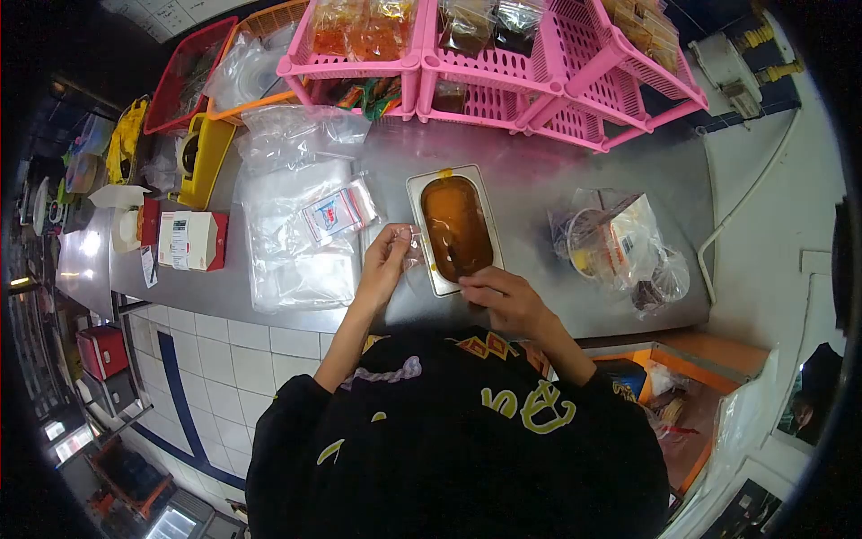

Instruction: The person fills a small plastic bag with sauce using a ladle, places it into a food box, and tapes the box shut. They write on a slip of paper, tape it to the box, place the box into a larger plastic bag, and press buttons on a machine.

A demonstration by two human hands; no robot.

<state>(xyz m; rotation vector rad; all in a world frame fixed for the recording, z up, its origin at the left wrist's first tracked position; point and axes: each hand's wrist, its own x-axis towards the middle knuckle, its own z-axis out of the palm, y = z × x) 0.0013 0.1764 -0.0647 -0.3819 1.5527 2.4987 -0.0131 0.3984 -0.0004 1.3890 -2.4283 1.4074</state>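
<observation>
A steel pan (488, 197) of brown-orange sauce (453, 216) sits on the metal counter in front of me. Just left of it, my left hand (386, 260) is closed on a small clear plastic bag (414, 251), held beside the pan's rim. My right hand (505, 298) is at the pan's near right corner, its fingers bent together over the edge. A thin dark shape runs from those fingers into the sauce, but I cannot make out what it is. A stack of clear plastic bags (310, 278) lies to the left, with a printed packet (337, 213) on top.
Pink plastic racks (557, 94) with bagged goods stand along the back. A bag with a cup and paper packet (620, 242) rests on the right. At the left are a yellow tape dispenser (199, 166), a red-and-white box (191, 241), and red (184, 76) and orange baskets (242, 45).
</observation>
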